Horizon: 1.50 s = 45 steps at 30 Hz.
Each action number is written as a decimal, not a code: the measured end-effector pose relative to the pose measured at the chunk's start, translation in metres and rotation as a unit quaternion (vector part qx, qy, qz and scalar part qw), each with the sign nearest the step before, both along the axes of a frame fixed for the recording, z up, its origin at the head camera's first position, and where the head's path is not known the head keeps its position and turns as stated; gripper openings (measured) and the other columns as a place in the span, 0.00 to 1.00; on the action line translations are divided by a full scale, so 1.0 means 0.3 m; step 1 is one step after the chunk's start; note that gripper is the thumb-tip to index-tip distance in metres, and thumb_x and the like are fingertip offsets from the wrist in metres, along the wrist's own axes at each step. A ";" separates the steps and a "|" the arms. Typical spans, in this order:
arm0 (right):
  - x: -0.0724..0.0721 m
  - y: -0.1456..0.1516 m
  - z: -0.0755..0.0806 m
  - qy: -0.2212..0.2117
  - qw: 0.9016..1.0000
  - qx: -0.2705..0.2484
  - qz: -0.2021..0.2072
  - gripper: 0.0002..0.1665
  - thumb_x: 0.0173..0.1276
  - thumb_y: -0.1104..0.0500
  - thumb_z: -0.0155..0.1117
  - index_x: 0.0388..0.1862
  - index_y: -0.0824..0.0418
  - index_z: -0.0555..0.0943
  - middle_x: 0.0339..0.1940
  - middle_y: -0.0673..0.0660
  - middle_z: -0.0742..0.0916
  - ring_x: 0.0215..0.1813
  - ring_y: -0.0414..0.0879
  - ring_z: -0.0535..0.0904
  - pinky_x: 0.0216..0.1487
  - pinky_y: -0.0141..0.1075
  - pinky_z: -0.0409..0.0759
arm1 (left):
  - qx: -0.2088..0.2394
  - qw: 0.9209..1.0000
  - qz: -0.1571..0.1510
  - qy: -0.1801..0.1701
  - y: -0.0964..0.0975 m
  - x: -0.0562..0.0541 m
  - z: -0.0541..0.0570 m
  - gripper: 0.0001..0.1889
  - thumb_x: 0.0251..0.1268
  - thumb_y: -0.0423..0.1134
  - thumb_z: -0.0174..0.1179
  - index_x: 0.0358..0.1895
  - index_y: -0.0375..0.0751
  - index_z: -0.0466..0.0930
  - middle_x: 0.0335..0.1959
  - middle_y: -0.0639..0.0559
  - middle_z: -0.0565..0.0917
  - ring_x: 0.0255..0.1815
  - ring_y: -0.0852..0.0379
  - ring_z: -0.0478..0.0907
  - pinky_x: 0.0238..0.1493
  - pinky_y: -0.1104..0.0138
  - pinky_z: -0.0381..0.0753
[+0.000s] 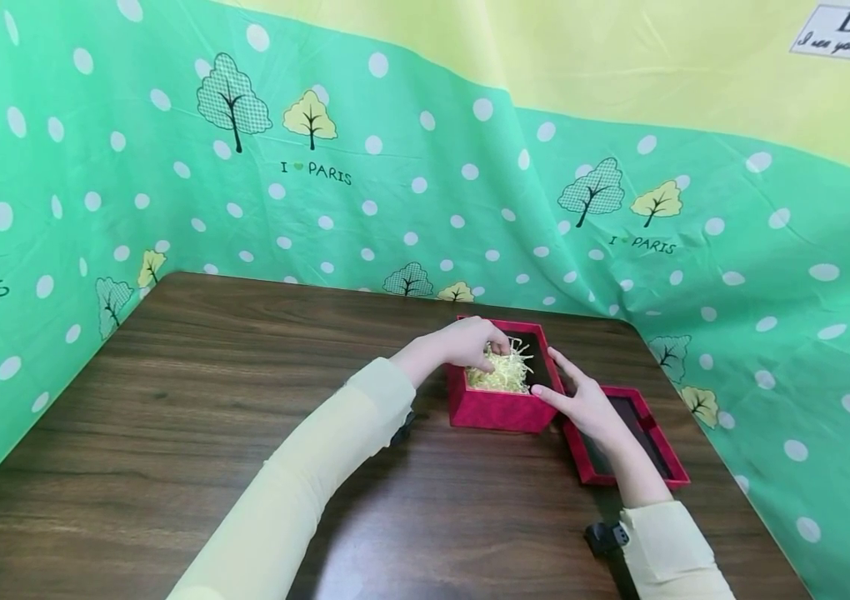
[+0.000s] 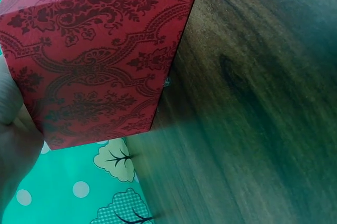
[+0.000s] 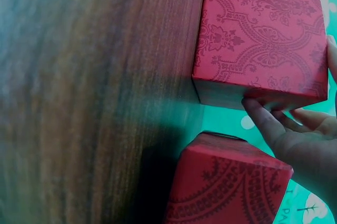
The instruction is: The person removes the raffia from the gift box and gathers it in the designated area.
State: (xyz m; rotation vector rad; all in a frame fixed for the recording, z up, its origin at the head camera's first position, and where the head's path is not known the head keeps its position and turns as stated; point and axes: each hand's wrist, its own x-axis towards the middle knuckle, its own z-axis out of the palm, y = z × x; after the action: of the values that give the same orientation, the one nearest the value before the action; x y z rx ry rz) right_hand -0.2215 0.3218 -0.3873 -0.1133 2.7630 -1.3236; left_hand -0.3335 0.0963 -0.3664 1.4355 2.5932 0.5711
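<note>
Sitting on the dark worktop (image 1: 207, 433), the red box (image 1: 500, 411) holds pale shredded paper (image 1: 502, 377), and I see the left hand (image 1: 462, 342) dipped inside, fingers curled round some strands. The right hand (image 1: 588, 407), fingers spread, rests against the box's right side, near the shallow lid (image 1: 641, 427).

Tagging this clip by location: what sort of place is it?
Likely an indoor tabletop recording corner: a brown table, dotted green sheeting behind and beside it, and a small black device at the right sleeve.
</note>
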 end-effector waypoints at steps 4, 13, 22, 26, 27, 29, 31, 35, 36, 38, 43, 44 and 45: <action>0.001 -0.001 0.001 -0.002 1.000 0.000 -0.002 0.50 0.63 0.41 0.62 0.77 0.47 0.48 0.72 0.65 0.63 0.69 0.61 0.62 0.64 0.58 0.65 | 0.034 0.999 -0.003 -0.004 -0.009 0.000 -0.003 0.11 0.56 0.37 0.66 0.44 0.48 0.82 0.41 0.56 0.83 0.40 0.62 0.76 0.47 0.72 0.74; 0.002 -0.005 0.005 -0.001 1.000 0.001 -0.007 0.49 0.64 0.44 0.63 0.77 0.48 0.49 0.73 0.65 0.62 0.69 0.60 0.61 0.65 0.58 0.63 | 0.100 0.995 -0.004 -0.001 -0.017 -0.006 -0.026 0.09 0.55 0.35 0.64 0.41 0.46 0.84 0.35 0.58 0.83 0.30 0.63 0.70 0.37 0.75 0.71; 0.002 -0.003 0.004 0.000 1.000 0.006 -0.007 0.48 0.65 0.46 0.62 0.77 0.48 0.49 0.73 0.65 0.62 0.70 0.60 0.60 0.65 0.59 0.63 | 0.153 0.988 0.014 -0.009 -0.022 0.009 -0.021 0.10 0.56 0.34 0.62 0.42 0.45 0.84 0.34 0.57 0.84 0.26 0.63 0.66 0.32 0.75 0.68; 0.003 -0.004 0.003 0.003 1.000 0.009 -0.005 0.49 0.64 0.43 0.63 0.77 0.48 0.49 0.74 0.65 0.60 0.71 0.60 0.57 0.65 0.60 0.61 | 0.171 0.985 0.035 -0.004 -0.026 0.014 -0.014 0.11 0.57 0.35 0.62 0.44 0.46 0.84 0.40 0.57 0.85 0.29 0.64 0.68 0.35 0.76 0.70; 0.004 -0.004 0.004 0.003 1.000 0.009 -0.004 0.49 0.64 0.43 0.63 0.77 0.48 0.49 0.74 0.65 0.60 0.72 0.60 0.57 0.65 0.60 0.61 | 0.177 0.983 0.039 -0.001 -0.026 0.015 -0.013 0.11 0.57 0.35 0.62 0.44 0.46 0.84 0.40 0.57 0.85 0.29 0.64 0.68 0.35 0.76 0.70; 0.007 -0.006 0.006 0.003 1.000 0.008 -0.002 0.49 0.63 0.42 0.63 0.77 0.48 0.49 0.74 0.65 0.60 0.72 0.60 0.57 0.66 0.59 0.61 | 0.188 0.981 0.046 0.003 -0.030 0.019 -0.006 0.10 0.57 0.35 0.62 0.43 0.45 0.85 0.39 0.57 0.85 0.28 0.64 0.68 0.34 0.76 0.70; 0.009 -0.006 0.008 0.002 1.000 0.006 -0.001 0.49 0.64 0.42 0.62 0.77 0.49 0.48 0.74 0.65 0.60 0.72 0.60 0.57 0.65 0.59 0.62 | 0.197 0.979 0.052 0.002 -0.032 0.022 0.000 0.10 0.57 0.35 0.62 0.43 0.45 0.85 0.37 0.57 0.85 0.27 0.64 0.68 0.33 0.76 0.71; 0.012 -0.008 0.011 0.000 1.000 0.007 -0.001 0.49 0.64 0.43 0.62 0.77 0.49 0.48 0.74 0.65 0.59 0.72 0.60 0.56 0.65 0.59 0.62 | 0.220 0.973 0.068 -0.021 -0.038 0.030 0.018 0.10 0.57 0.35 0.62 0.43 0.45 0.85 0.33 0.57 0.85 0.23 0.64 0.65 0.28 0.76 0.68; 0.012 -0.008 0.012 0.001 1.000 0.009 -0.001 0.49 0.64 0.43 0.62 0.77 0.49 0.48 0.74 0.65 0.59 0.72 0.61 0.55 0.65 0.59 0.61 | 0.227 0.971 0.071 -0.027 -0.039 0.032 0.024 0.10 0.57 0.35 0.62 0.43 0.45 0.85 0.31 0.57 0.84 0.22 0.64 0.64 0.27 0.76 0.67; 0.013 -0.009 0.014 0.002 1.000 0.010 0.000 0.49 0.64 0.43 0.62 0.77 0.49 0.48 0.74 0.65 0.59 0.73 0.61 0.55 0.65 0.60 0.61 | 0.242 0.967 0.077 -0.034 -0.041 0.035 0.035 0.10 0.57 0.34 0.61 0.43 0.45 0.85 0.26 0.55 0.83 0.19 0.64 0.60 0.24 0.75 0.64; 0.018 -0.010 0.020 0.010 1.000 0.015 0.004 0.48 0.65 0.45 0.62 0.77 0.50 0.49 0.75 0.66 0.58 0.73 0.62 0.53 0.65 0.60 0.61 | 0.261 0.960 0.095 -0.030 -0.044 0.042 0.060 0.11 0.55 0.33 0.61 0.42 0.44 0.85 0.21 0.55 0.80 0.16 0.64 0.57 0.22 0.75 0.62; 0.019 -0.010 0.020 0.011 1.000 0.016 0.005 0.48 0.65 0.45 0.62 0.77 0.50 0.48 0.75 0.66 0.58 0.73 0.62 0.53 0.65 0.60 0.61 | 0.263 0.959 0.100 -0.031 -0.044 0.043 0.064 0.11 0.55 0.33 0.61 0.42 0.44 0.85 0.22 0.55 0.80 0.16 0.64 0.59 0.22 0.75 0.62; 0.019 -0.010 0.021 0.012 1.000 0.014 0.006 0.48 0.65 0.46 0.63 0.77 0.51 0.49 0.74 0.66 0.58 0.73 0.62 0.54 0.65 0.60 0.61 | 0.266 0.957 0.106 -0.034 -0.045 0.046 0.069 0.11 0.55 0.34 0.62 0.42 0.44 0.85 0.23 0.55 0.81 0.17 0.64 0.60 0.23 0.75 0.63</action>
State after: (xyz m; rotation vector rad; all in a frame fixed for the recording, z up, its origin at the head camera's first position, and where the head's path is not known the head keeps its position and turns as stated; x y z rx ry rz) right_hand -0.2159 0.3188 -0.3811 -0.1436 2.7950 -1.2898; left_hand -0.3198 0.0829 -0.3457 1.2189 2.6731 1.4088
